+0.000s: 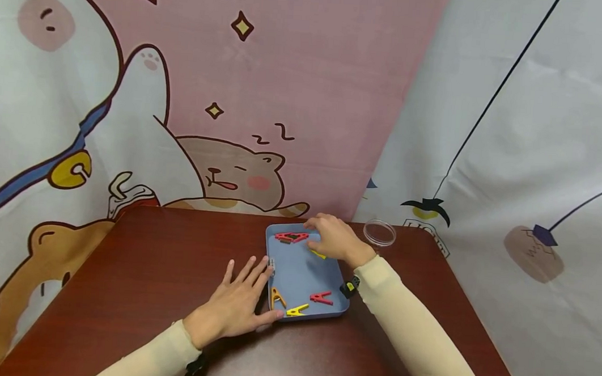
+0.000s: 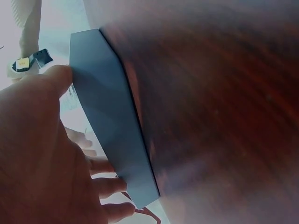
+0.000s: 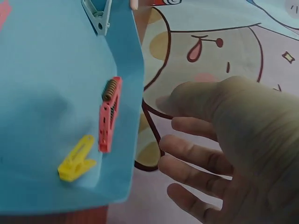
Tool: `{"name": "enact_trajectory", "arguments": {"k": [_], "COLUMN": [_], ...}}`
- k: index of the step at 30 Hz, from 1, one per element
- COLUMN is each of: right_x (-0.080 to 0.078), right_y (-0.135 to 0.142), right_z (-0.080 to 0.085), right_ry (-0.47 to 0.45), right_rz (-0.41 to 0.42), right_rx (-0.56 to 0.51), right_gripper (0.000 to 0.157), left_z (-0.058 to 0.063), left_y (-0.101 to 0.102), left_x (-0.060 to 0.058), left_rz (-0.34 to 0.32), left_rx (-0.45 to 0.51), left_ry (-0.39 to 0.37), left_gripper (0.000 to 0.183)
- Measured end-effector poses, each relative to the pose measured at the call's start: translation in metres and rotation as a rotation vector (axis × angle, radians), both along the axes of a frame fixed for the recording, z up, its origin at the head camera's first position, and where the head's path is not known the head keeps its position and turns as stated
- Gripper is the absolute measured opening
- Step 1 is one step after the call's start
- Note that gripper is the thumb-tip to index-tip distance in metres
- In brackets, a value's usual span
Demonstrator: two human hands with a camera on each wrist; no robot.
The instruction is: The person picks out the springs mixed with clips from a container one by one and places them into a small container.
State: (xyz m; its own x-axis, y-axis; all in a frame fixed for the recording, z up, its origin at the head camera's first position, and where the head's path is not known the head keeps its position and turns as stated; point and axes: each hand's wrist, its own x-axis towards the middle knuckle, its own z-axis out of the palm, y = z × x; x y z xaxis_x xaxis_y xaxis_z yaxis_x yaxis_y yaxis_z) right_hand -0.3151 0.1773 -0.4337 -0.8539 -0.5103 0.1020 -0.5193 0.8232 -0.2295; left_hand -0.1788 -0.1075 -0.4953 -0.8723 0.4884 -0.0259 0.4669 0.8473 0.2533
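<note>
A shallow blue tray (image 1: 304,276) lies on the table with several clothespins in it. My left hand (image 1: 236,306) spreads its fingers along the tray's left side, thumb at the near-left corner, touching the rim. Over the far right part of the tray is my right hand (image 1: 334,238), its fingers loosely bent around nothing in the right wrist view. A yellow clothespin (image 3: 76,160) and a red clothespin (image 3: 110,116) lie below it. A pale clothespin (image 3: 99,16) sits by the left wall. Nearer me are an orange clothespin (image 1: 276,298), another yellow clothespin (image 1: 297,310) and another red clothespin (image 1: 321,297).
A clear round dish (image 1: 379,233) stands on the brown table (image 1: 190,247), to the right of the tray near the back edge. Behind the table hangs a cartoon-printed cloth (image 1: 326,98).
</note>
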Motion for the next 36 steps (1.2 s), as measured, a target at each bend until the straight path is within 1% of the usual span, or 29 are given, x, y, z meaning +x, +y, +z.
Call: {"name": "enact_trajectory", "arguments": {"k": [4, 9, 14, 18, 21, 29, 36], "right_x": [-0.006, -0.013, -0.022, -0.029, -0.033, -0.036, -0.038], "right_y": [-0.012, -0.023, -0.03, -0.034, -0.035, -0.037, -0.039], "right_z": [-0.01, -0.022, -0.03, -0.036, -0.04, -0.044, -0.047], "right_ry": [-0.057, -0.097, -0.11, -0.118, -0.123, -0.112, -0.075], "right_rz": [0.013, 0.036, 0.042, 0.076, 0.084, 0.039, -0.01], "right_rx": [0.013, 0.031, 0.033, 0.036, 0.043, 0.053, 0.056], "right_gripper": [0.044, 0.043, 0.04, 0.039, 0.04, 0.039, 0.024], "left_z": [-0.001, -0.002, -0.003, -0.004, -0.004, -0.005, -0.005], "left_y": [-0.002, -0.002, -0.001, -0.001, -0.001, -0.001, -0.003], "left_x": [0.001, 0.001, 0.001, 0.0, -0.001, -0.001, -0.001], "left_rz": [0.001, -0.001, -0.002, -0.002, -0.002, 0.004, 0.006], "left_rx": [0.004, 0.015, 0.014, 0.011, 0.011, 0.012, 0.012], "left_ry": [-0.008, -0.026, -0.022, -0.019, -0.015, -0.012, -0.01], "left_gripper": [0.11, 0.111, 0.11, 0.11, 0.11, 0.11, 0.111]}}
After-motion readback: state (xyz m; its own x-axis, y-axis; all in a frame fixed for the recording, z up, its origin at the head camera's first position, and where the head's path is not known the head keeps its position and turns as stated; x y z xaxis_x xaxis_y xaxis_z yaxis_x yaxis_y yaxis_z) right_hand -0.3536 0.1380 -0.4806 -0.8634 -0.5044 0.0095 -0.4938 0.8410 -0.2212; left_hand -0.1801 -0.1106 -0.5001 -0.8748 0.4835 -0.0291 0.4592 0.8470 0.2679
